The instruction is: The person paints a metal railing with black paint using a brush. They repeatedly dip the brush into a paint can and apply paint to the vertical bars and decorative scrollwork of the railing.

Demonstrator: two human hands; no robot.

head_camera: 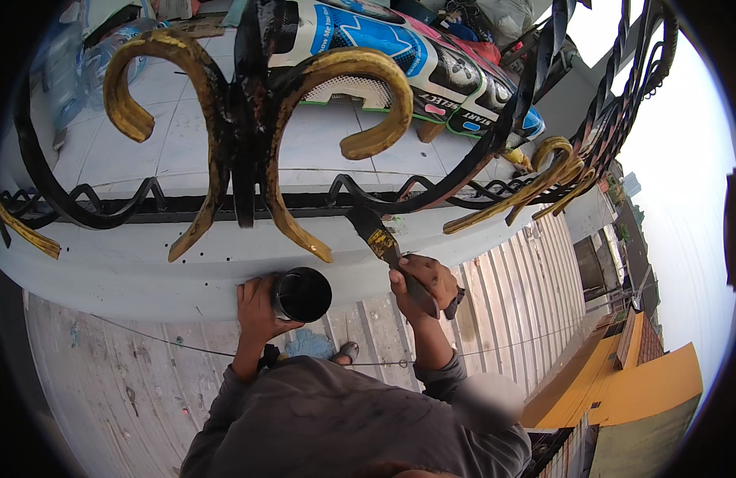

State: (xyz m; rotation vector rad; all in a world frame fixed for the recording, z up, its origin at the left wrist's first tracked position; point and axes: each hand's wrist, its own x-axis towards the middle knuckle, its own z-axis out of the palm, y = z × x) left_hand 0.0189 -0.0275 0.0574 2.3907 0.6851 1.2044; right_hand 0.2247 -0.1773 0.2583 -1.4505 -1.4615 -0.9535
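My left hand grips a round can of black paint at the pale ledge. In my right hand is a paintbrush, its dark bristles against or very close to the lower black bar of a wrought-iron railing; actual contact cannot be told. A dark cloth or glove piece seems to be at the outer side of my right hand. Left of the brush, gold-and-black iron scrolls curl out from a black upright.
Corrugated metal roofing lies below the pale ledge, crossed by a thin wire. Behind the railing are a tiled floor, a large printed panel and plastic bottles. More railing curves away at right. A foot shows on the roofing.
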